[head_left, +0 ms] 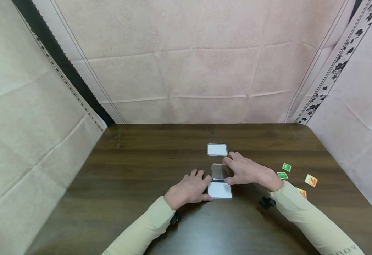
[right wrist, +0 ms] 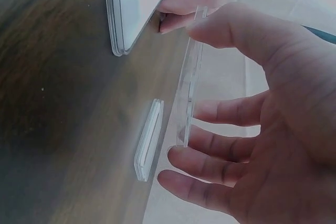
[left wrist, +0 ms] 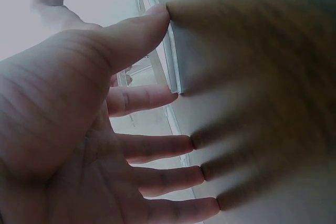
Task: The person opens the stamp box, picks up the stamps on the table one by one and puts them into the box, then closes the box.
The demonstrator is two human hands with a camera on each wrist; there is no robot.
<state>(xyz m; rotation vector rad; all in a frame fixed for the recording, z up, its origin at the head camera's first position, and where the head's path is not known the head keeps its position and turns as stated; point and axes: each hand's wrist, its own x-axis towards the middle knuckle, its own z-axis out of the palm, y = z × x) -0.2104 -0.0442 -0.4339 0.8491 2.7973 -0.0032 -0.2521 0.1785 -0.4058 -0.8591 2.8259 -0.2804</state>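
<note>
A flat rectangular case [head_left: 219,190], white inside with clear edges, lies on the table between my hands. My left hand [head_left: 189,189] is at its left end, thumb and index finger touching the edge; the other fingertips rest on the table. A clear plastic lid [head_left: 218,171] is pinched by my right hand [head_left: 244,170] between thumb and fingertips, just beyond the case. In the right wrist view the lid [right wrist: 190,82] stands off the tabletop, apart from the case. Farther back lies a second white case [head_left: 217,149].
Right of my right forearm lie two small green cards [head_left: 286,167] and two orange ones [head_left: 311,180], one partly covered by the sleeve. The brown wooden table [head_left: 134,166] ends at pale cloth hangings [head_left: 186,71] behind and on both sides.
</note>
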